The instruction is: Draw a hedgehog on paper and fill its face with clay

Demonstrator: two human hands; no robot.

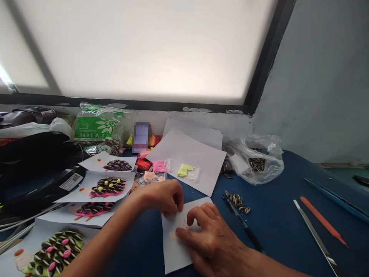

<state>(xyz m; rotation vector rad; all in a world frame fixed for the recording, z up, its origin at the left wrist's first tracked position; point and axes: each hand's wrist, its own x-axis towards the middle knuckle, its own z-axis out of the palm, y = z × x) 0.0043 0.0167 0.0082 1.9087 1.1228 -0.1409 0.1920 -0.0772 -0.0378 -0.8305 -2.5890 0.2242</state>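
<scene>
A small white sheet of paper (178, 257) lies in front of me, with a curved pen line and a flat patch of pale peach clay (173, 234) on it. My left hand (170, 196) rests on the sheet's upper left edge, its fingers curled down and closed against the paper. My right hand (211, 232) lies over the right part of the sheet. Its bent thumb and index finger close in on the pale clay, the thumb tip touching it. The other right fingers are folded, and the hand hides part of the drawing.
Several finished hedgehog pictures with sunflower seeds (108, 187) line the left. A black pen (245, 225) and loose seeds (238, 200) sit to the right, near a bag of seeds (256, 163). Farther right lie an orange tool (323, 221) and tweezers (315, 236). Yellow clay (184, 170) rests on paper behind.
</scene>
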